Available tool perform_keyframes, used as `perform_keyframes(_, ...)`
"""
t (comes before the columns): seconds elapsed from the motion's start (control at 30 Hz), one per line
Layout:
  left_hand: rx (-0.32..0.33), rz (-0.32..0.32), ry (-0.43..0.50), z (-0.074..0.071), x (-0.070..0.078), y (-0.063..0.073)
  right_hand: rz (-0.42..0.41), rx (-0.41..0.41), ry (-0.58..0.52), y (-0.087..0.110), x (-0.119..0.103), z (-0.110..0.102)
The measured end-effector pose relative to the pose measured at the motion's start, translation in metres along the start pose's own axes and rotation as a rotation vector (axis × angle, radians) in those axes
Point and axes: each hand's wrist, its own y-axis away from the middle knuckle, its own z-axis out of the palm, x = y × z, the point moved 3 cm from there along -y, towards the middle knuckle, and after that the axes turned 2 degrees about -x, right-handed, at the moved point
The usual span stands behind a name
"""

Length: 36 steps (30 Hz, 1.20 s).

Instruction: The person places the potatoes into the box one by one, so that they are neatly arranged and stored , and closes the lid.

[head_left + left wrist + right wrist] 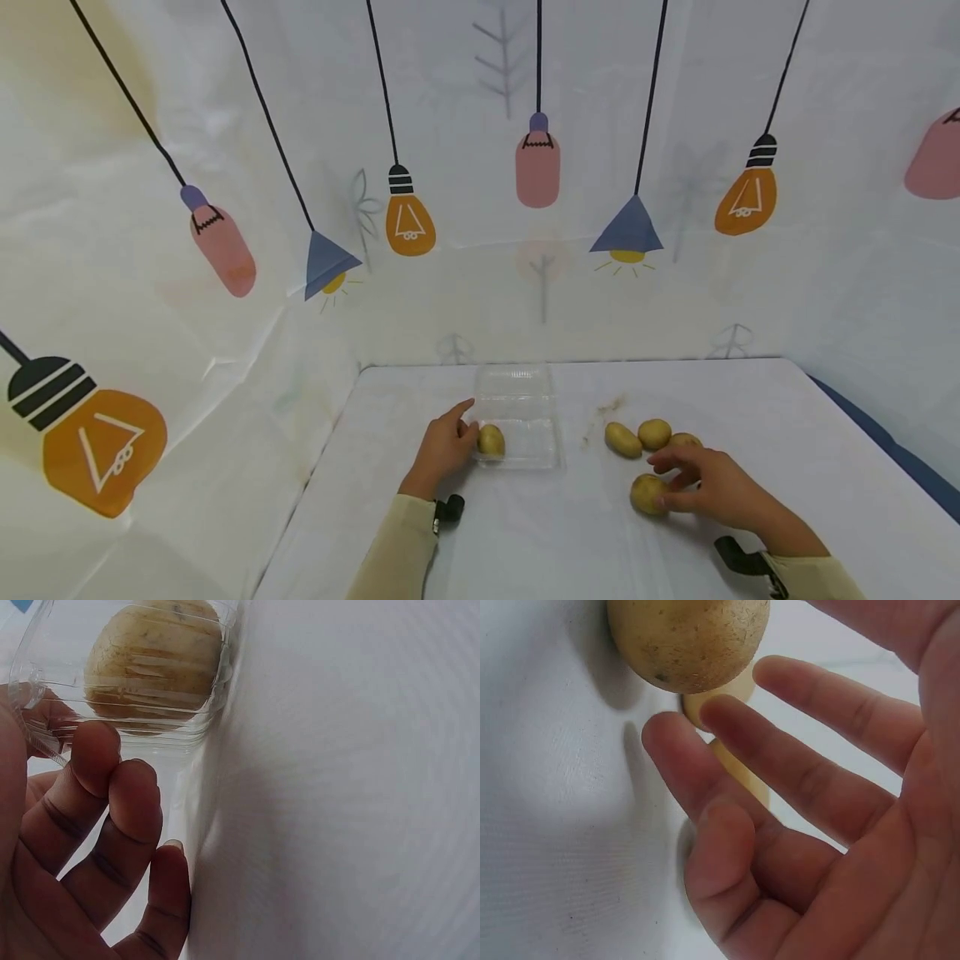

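Note:
A clear plastic container (528, 446) stands with its lid folded back, and one potato (491, 440) lies at its left end. My left hand (444, 446) rests against the container's left rim, index finger stretched along it and thumb at the edge by the potato. In the left wrist view, the other fingers (135, 802) are loosely bent outside the plastic wall. At the right, my right hand (712, 487) spreads around a single potato (647, 494), thumb close against it. In the right wrist view, a gap separates the fingers (757, 742) from that potato (690, 637).
Behind the right hand lie more potatoes, one longish (622, 440), one round (655, 433), and one partly hidden by the hand (686, 440). Brownish marks (611, 406) show on the white table (540, 533). A sheet printed with hanging lamps (465, 300) closes off the back and sides.

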Motion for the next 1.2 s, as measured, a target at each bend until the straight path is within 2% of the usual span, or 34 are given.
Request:
perform_keyframes(0.3, -0.003, -0.016, 0.002, 0.002, -0.006, 0.0, -0.045, -0.036, -0.043, -0.003, 0.003, 0.008)
perform_keyframes(0.67, -0.014, -0.019, 0.0, 0.003, -0.005, 0.001, -0.034, -0.074, -0.084, -0.003, 0.004, 0.013)
perform_keyframes(1.2, -0.002, 0.016, 0.004, 0.001, 0.0, -0.001, -0.003, -0.074, -0.066, -0.003, 0.005, 0.011)
